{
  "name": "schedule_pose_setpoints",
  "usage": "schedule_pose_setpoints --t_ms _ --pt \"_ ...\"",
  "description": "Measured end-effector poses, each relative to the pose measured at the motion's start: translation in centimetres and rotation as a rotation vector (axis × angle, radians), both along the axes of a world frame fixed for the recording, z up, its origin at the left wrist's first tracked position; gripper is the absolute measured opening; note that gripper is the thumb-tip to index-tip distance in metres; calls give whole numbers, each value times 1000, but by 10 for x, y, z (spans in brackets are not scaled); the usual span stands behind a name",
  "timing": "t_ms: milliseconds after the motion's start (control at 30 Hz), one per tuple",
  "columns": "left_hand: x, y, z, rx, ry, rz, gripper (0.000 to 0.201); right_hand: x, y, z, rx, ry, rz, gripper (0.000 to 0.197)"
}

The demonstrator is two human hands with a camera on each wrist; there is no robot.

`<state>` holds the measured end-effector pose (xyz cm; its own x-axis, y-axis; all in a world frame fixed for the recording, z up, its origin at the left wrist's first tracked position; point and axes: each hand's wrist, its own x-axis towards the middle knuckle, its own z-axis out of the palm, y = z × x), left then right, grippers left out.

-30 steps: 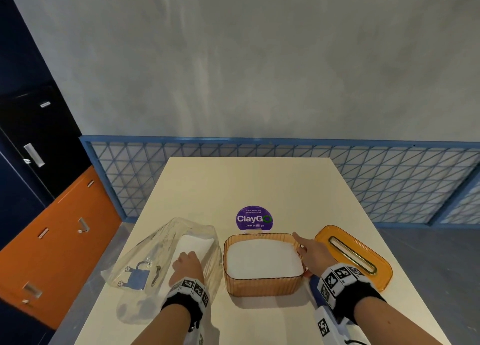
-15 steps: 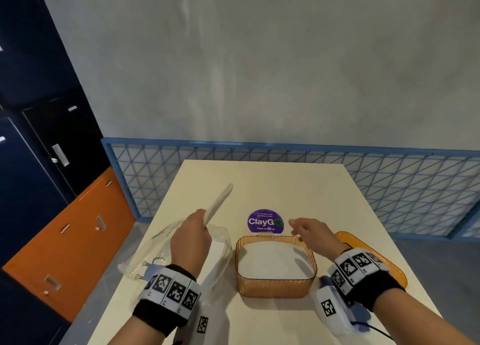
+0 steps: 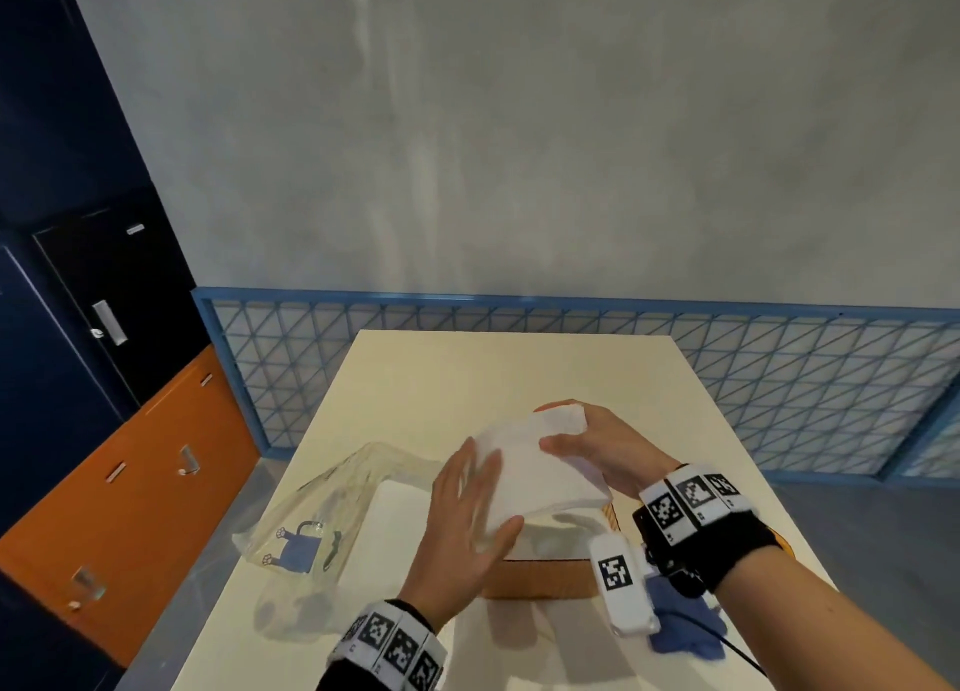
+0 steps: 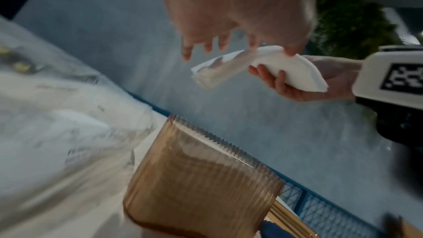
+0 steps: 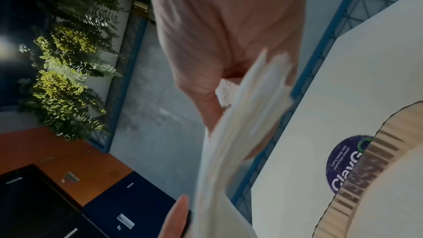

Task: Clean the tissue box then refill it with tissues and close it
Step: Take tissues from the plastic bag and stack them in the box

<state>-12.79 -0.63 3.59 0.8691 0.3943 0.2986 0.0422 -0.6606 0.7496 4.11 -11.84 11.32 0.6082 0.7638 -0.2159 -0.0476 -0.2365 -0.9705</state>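
Note:
A thick stack of white tissues point(image 3: 535, 467) hangs tilted above the orange ribbed tissue box point(image 3: 540, 581), which stands lidless on the table. My right hand point(image 3: 597, 446) grips the stack's far right end, thumb on top and fingers beneath, as the left wrist view shows around the stack point(image 4: 279, 68). My left hand point(image 3: 467, 508) is flat, its straight fingers lying against the stack's near left side. The right wrist view shows the stack point(image 5: 238, 133) edge-on by the box rim point(image 5: 366, 160). Most of the box's inside is hidden.
A clear plastic bag point(image 3: 322, 519) with more white tissues lies left of the box. A blue cloth point(image 3: 685, 630) sits near my right forearm. A purple sticker point(image 5: 341, 164) marks the table beyond the box. The orange lid's edge point(image 3: 784, 542) peeks out behind my right wrist.
My left hand lifted a tissue stack out of the bag and carried it right over the box. My right hand rose and took hold of it; the left hand opened.

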Motion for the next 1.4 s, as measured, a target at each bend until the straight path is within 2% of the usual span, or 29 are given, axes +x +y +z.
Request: schedule_pose_setpoints --t_ms 67,133,200,267,333,500,633,867,1067,1167,1333,1400 --pt "5 0 4 -563 -63 90 57 1 -3 -1 12 1 -5 35" --pt "13 6 5 -1017 -51 171 62 1 -5 -3 20 21 1 35" --pt "19 13 7 -1318 6 144 64 -1 -6 -5 37 77 21 35" --pt "21 17 14 -1418 68 62 52 -2 -6 -7 56 134 23 35" --pt "23 18 20 -1363 93 17 41 -2 -7 -9 83 188 -16 35" --pt "25 24 24 -1219 0 168 33 0 -18 -18 192 305 -277 32" --pt "22 28 21 -1188 -58 233 33 -8 -24 -24 204 266 -250 37" --pt "20 25 24 -1041 -103 163 16 -11 -20 -20 197 203 -296 23" --pt "20 23 24 -1002 -168 212 25 -14 -12 -24 222 122 -374 17" --pt "20 23 23 -1008 -182 231 27 -13 -11 -25 233 71 -395 22" --pt "19 24 22 -1003 -173 250 24 -12 -8 -26 185 8 -408 11" --pt "20 24 22 -983 -154 250 24 -10 -7 -26 176 88 -388 24"
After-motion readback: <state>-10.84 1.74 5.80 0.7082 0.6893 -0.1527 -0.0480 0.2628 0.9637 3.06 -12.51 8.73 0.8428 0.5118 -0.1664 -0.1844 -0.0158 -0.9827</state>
